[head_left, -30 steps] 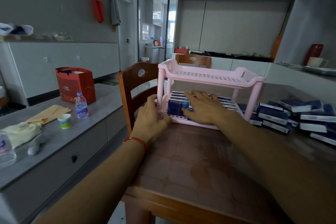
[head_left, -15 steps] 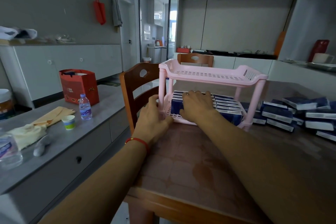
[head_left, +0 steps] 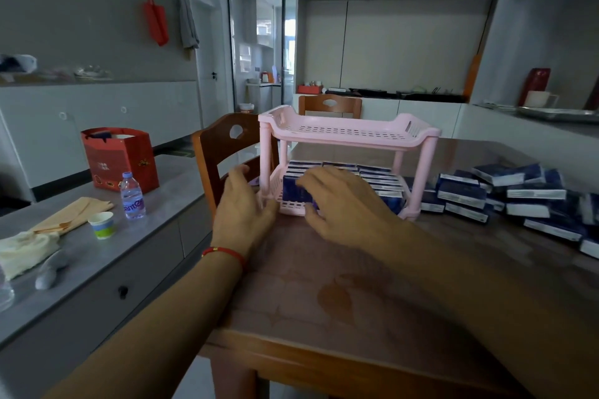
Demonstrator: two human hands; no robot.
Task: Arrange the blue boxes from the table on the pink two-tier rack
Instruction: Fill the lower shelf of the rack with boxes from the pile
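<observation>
Pink plastic two-tier rack (head_left: 350, 133) on brown wooden table (head_left: 324, 285). Lower tier holds rows of blue cardboard boxes (head_left: 372, 176); loose blue box pile (head_left: 505, 197) at right. Right hand (head_left: 343, 204), fingers spread, touches front box. Left hand (head_left: 243, 207), fingers relaxed, beside rack's left post.

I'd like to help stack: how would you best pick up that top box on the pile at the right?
Take the top blue box across its two long thin edges, coming down from above. It lies flat and slightly tilted on the heap of blue boxes, with its broad face up and nothing over it, so that grip looks easiest. Boxes hem in its lower sides.
</observation>
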